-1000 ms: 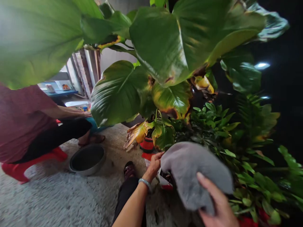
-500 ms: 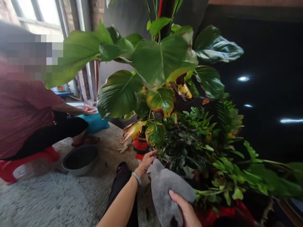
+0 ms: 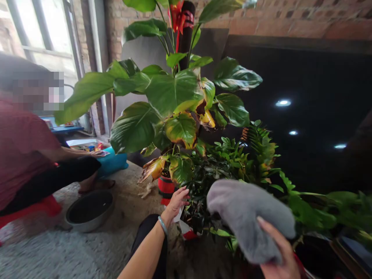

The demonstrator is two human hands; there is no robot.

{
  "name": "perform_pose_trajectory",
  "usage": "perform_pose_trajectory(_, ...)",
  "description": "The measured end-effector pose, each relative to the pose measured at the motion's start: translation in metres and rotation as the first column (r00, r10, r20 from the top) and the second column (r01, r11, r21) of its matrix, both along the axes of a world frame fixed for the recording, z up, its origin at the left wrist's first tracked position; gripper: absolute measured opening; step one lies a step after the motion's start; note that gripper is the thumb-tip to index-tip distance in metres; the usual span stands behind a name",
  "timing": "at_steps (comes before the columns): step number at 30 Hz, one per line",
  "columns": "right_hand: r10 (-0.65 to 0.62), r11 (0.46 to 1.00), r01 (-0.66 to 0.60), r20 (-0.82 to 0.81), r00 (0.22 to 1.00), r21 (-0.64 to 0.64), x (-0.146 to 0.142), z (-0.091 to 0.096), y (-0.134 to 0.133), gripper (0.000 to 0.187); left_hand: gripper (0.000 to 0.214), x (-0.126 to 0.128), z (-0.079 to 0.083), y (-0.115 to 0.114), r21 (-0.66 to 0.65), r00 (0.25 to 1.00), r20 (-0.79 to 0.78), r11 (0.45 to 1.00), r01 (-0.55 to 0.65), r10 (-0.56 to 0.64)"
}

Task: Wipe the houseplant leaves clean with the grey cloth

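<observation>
A grey cloth (image 3: 247, 217) is in my right hand (image 3: 280, 250), thumb on top of it, held up in front of the low plants. My left hand (image 3: 176, 202), with a bangle at the wrist, reaches forward with its fingers stretched out and nothing visible in them. Its fingertips are beside the dark-leaved plant (image 3: 203, 174); whether they touch it I cannot tell. Above stands a tall plant with broad green leaves (image 3: 174, 91), several of them yellow and brown at the edges. Its red pot (image 3: 166, 186) is just beyond my left hand.
At the left a person (image 3: 26, 155) in a reddish shirt sits on a red stool (image 3: 43, 209). A grey basin (image 3: 90, 211) stands on the rough floor. A blue bag (image 3: 113, 162) lies near the person's hands. A dark glossy panel (image 3: 305, 97) leans behind the plants.
My right hand has lifted the cloth up and to the right, away from my left hand. My left hand's fingers are more spread. The camera view has tilted up and shifted right.
</observation>
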State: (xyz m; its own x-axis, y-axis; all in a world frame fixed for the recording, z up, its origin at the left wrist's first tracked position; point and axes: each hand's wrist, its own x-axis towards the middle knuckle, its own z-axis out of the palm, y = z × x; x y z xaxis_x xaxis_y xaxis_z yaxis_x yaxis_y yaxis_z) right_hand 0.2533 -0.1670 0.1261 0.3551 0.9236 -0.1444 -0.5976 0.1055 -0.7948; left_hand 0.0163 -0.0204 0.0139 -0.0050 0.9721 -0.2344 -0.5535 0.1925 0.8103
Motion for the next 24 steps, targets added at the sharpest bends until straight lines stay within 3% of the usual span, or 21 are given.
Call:
perform_pose_trajectory(3,-0.104,0.994,0.105,-0.024,0.994,0.029,-0.006,0.028,0.043,0.034,0.044,0.005,-0.007,0.003,-0.026,0.999,-0.022,0.999,0.033,-0.033)
perform_pose_trajectory(5,-0.121,0.993,0.12,-0.068,0.99,-0.024,-0.023,0.026,0.056,0.028,0.043,0.008,-0.011,0.008,0.0,0.999,-0.024,0.999,0.041,-0.041)
perform_pose_trajectory(9,0.04,0.963,-0.069,-0.118,0.992,-0.261,-0.05,-0.013,0.031,0.026,0.045,0.014,-0.016,0.017,0.011,1.0,-0.016,1.0,-0.015,0.015)
perform_pose_trajectory(12,0.006,0.931,-0.04,-0.097,0.995,-0.364,-0.04,-0.02,0.003,0.033,0.046,0.016,-0.017,0.019,0.002,0.999,-0.006,0.999,-0.035,0.035)
perform_pose_trajectory(14,-0.116,0.951,0.098,-0.045,0.992,-0.294,-0.024,-0.001,0.001,0.034,0.045,0.016,-0.016,0.018,0.003,1.0,0.001,1.0,-0.031,0.031)
perform_pose_trajectory(16,-0.253,0.96,0.249,-0.021,0.967,-0.125,-0.01,0.025,0.012,0.032,0.045,0.015,-0.014,0.015,0.001,1.0,0.002,1.0,-0.025,0.025)
perform_pose_trajectory(18,-0.309,0.951,0.31,-0.052,0.95,0.011,-0.007,0.043,0.03,0.028,0.045,0.015,-0.011,0.012,-0.01,0.999,0.004,0.999,-0.036,0.036)
perform_pose_trajectory(19,-0.294,0.955,0.297,-0.077,0.953,0.019,-0.01,0.044,0.037,0.027,0.045,0.015,-0.01,0.011,-0.014,0.999,0.006,0.999,-0.048,0.048)
perform_pose_trajectory(21,-0.188,0.981,0.18,-0.122,0.975,-0.072,-0.027,0.031,0.043,0.026,0.045,0.015,-0.008,0.009,-0.019,0.998,0.002,0.998,-0.066,0.066)
perform_pose_trajectory(23,-0.019,0.983,-0.004,-0.128,0.992,-0.183,-0.049,0.001,0.035,0.026,0.044,0.015,-0.007,0.009,-0.025,0.997,-0.015,0.997,-0.076,0.075)
perform_pose_trajectory(24,0.065,0.982,-0.079,-0.084,0.994,-0.173,-0.058,-0.015,0.026,0.026,0.043,0.015,-0.007,0.01,-0.029,0.997,-0.023,0.997,-0.078,0.077)
